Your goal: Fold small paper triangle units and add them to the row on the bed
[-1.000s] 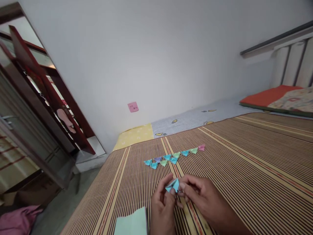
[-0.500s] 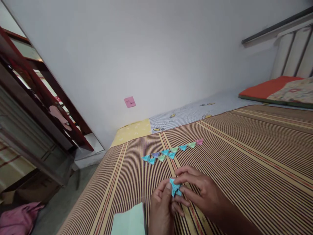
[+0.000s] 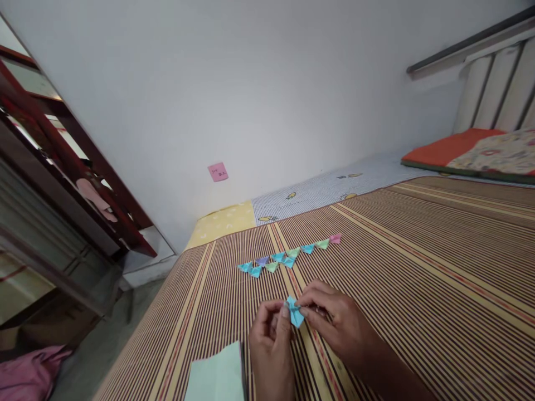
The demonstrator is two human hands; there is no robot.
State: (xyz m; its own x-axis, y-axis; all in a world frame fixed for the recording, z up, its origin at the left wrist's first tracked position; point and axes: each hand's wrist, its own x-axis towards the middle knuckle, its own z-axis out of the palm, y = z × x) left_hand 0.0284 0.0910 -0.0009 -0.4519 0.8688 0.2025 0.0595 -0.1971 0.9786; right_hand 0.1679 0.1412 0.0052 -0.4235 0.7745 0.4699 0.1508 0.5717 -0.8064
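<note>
Between my two hands is a small folded piece of blue paper [image 3: 296,316], held above the striped mat. My left hand [image 3: 272,340] pinches its left edge between thumb and fingers. On its right side, the thumb and fingertips of my right hand [image 3: 330,312] are closed on the upper edge. Beyond my hands, several small folded paper triangles lie in two staggered rows, among them a green one [image 3: 272,267], a purple one [image 3: 262,260] and a pink one [image 3: 335,239] at the right end.
A pale green stack of paper [image 3: 217,374] lies left of my left hand. The striped mat [image 3: 397,267] covers the bed up to the white wall, where a pink note [image 3: 218,172] is stuck. An orange and floral cushion [image 3: 472,146] rests at the far right.
The blue paper has turned and now looks flatter, with a pointed lower end. My right fingers have gone from spread around it to a pinch at its edge. The view has shifted slightly.
</note>
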